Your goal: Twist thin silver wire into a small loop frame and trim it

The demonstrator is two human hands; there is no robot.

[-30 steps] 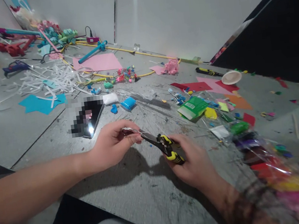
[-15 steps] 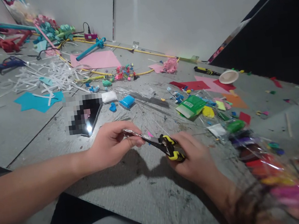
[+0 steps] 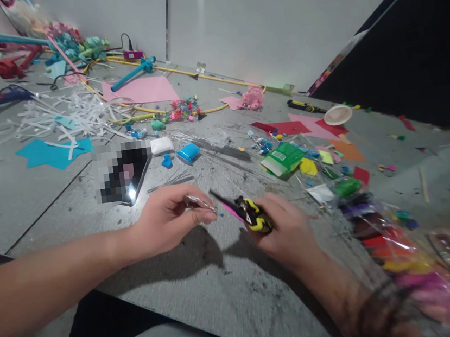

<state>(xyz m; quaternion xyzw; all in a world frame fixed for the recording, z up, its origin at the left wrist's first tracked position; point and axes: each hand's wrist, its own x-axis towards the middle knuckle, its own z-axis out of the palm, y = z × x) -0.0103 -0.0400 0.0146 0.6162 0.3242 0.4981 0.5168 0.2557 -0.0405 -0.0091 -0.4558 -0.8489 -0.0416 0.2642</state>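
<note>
Two bare hands over a grey floor (image 3: 233, 304): the left pinches a silvery wire piece, the right grips one pair of pliers.
The left hand (image 3: 175, 215) has thumb and forefinger closed on the wire piece (image 3: 198, 199), its far part hidden in the palm; the right hand (image 3: 287, 229) is wrapped round the black-and-yellow pliers (image 3: 258, 224), most fingers out of sight, the tips just beside the wire but apart from it. A pink bit (image 3: 233, 211) shows partly behind the jaws. Beyond lie one phone (image 3: 139, 180), its screen mostly pixelated, one white packet (image 3: 162, 145), one blue packet (image 3: 188, 152) and one green packet (image 3: 283, 159) with an unreadable barcode label. Plastic-wrapped coloured packs (image 3: 394, 243) at right are too blurred to count.
</note>
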